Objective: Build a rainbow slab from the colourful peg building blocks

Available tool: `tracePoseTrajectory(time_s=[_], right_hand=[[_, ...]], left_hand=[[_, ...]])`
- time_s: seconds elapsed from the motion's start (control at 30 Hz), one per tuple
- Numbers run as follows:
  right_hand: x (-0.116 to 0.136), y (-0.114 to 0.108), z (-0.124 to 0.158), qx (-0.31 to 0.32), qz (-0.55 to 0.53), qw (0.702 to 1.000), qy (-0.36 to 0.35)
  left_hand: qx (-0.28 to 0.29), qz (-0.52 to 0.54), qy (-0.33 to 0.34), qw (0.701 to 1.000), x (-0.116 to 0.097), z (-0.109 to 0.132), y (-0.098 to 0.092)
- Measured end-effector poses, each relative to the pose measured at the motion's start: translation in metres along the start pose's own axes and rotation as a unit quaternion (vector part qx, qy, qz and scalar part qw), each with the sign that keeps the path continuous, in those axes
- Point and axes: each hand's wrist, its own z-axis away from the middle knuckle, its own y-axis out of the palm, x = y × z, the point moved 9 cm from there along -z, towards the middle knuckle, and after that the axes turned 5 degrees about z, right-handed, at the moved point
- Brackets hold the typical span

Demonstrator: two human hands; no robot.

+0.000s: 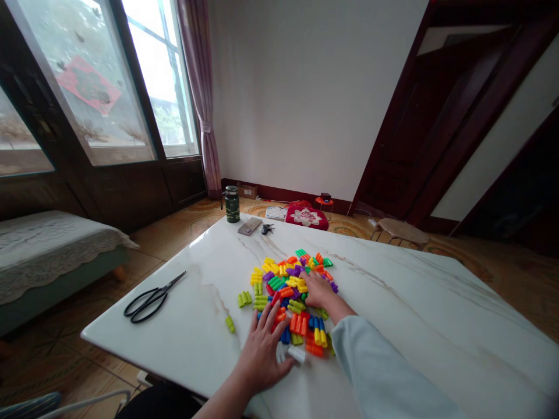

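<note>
A heap of small plastic building pieces in yellow, green, orange, blue, purple and red lies on a white marble table. My left hand rests flat at the heap's near edge, fingers spread, thumb beside a white piece. My right hand lies palm down on the heap's right side, fingers over the pieces; whether it holds one is hidden. Loose green pieces and one more green piece lie to the left.
Black scissors lie near the table's left edge. At the far corner stand a dark bottle, a phone and keys. A bed is on the left, a red cushion and small stools on the floor beyond.
</note>
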Motion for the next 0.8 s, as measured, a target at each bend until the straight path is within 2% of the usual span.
tracePoseTrajectory(time_s=[0.17,0.23,0.37,0.5,0.6,0.7,0.8], right_hand=[[0.009,0.002,0.001,0.035,0.023,0.999,-0.024],[0.014,0.004,0.003,0.031,0.029,0.998,-0.039],[0.015,0.006,0.006,-0.03,-0.001,0.999,-0.036],[0.001,0.008,0.008,-0.079,-0.1,0.992,-0.007],[-0.015,0.004,0.009,-0.103,-0.244,0.963,0.044],[-0.026,-0.007,0.012,-0.124,-0.385,0.91,0.09],[-0.024,-0.021,0.016,-0.129,-0.454,0.877,0.088]], left_hand=[[0.0,0.0,-0.006,1.0,0.0,0.001,-0.001],[0.001,-0.002,-0.007,1.0,0.0,0.001,0.0],[-0.002,-0.008,-0.005,1.0,0.001,0.001,0.002],[-0.002,-0.011,-0.007,1.0,0.001,0.0,0.003],[-0.002,-0.009,-0.005,1.0,0.0,0.0,0.002],[-0.003,-0.008,-0.004,1.0,-0.001,0.0,0.0],[-0.003,-0.006,-0.008,1.0,-0.001,0.0,-0.001]])
